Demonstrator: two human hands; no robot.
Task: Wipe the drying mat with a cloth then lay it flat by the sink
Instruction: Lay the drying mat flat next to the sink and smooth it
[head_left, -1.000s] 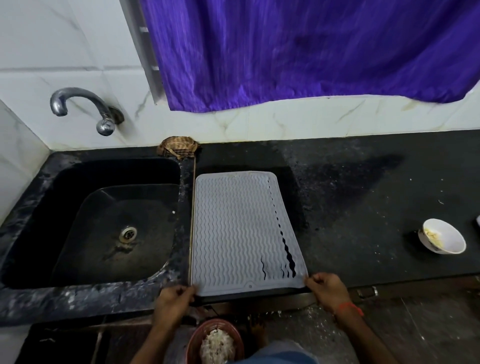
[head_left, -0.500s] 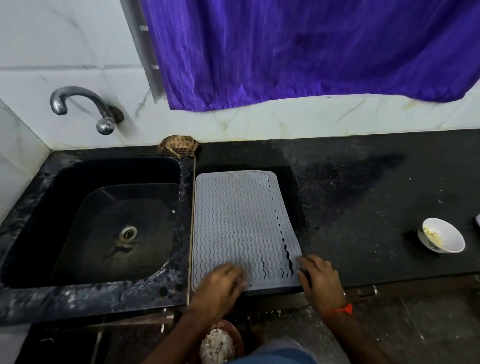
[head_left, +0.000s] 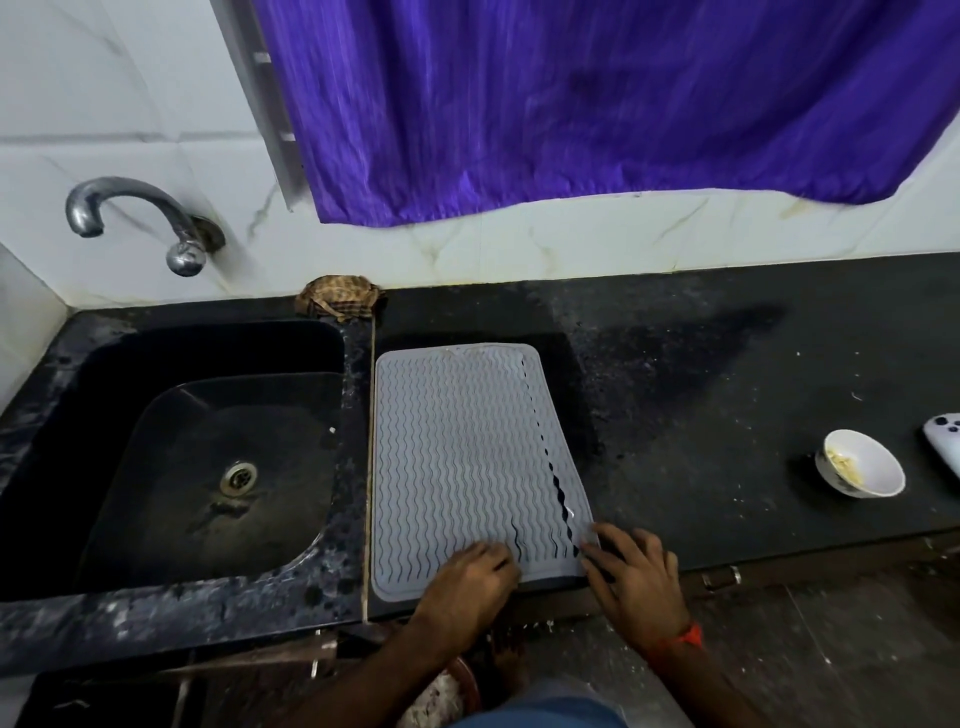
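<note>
The grey ribbed drying mat (head_left: 467, 457) lies flat on the black counter (head_left: 727, 415), directly right of the black sink (head_left: 208, 467). My left hand (head_left: 470, 582) presses palm-down on the mat's near edge, fingers pointing right. At the mat's near right corner my right hand (head_left: 631, 577) rests with spread fingers, partly on the mat and partly on the counter. A crumpled brown cloth (head_left: 340, 302) sits against the wall behind the sink's right corner, away from both hands.
A curved metal tap (head_left: 130, 213) juts from the tiled wall above the sink. A white bowl (head_left: 860, 462) with food scraps stands at the right, a white device (head_left: 948, 441) beside it. A purple curtain (head_left: 597, 104) hangs above. A bowl below the counter edge (head_left: 441, 696) is partly hidden.
A second ago both hands pinched the mat's near corners. They let go, and the left hand slid right across the near edge. The mat now lies flatter, and the view has tilted slightly.
</note>
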